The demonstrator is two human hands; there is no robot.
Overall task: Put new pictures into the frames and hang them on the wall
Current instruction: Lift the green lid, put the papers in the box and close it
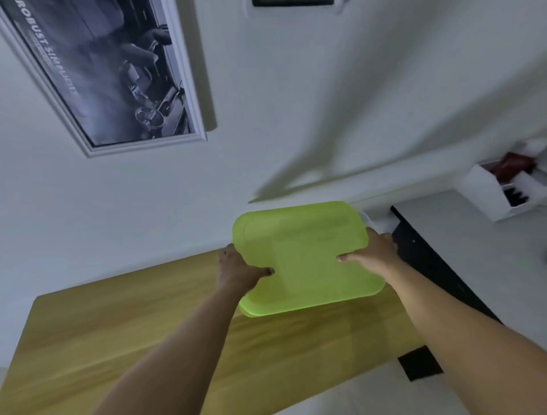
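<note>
A lime-green plastic tray (305, 254) with rounded corners is held above the far edge of a wooden table (142, 334). My left hand (236, 271) grips its left edge, thumb on top. My right hand (374, 251) grips its right edge the same way. On the white wall at upper left hangs a white picture frame (189, 89) with a grey photo and the words "ROBUST SIMPLICITY". The bottom edge of a dark frame (293, 3) shows at the top of the view.
A white organiser box (485, 192) with red and dark items stands on a grey surface (488, 266) at right. A black strip (438, 266) runs between that surface and the wooden table. The view is tilted and blurred.
</note>
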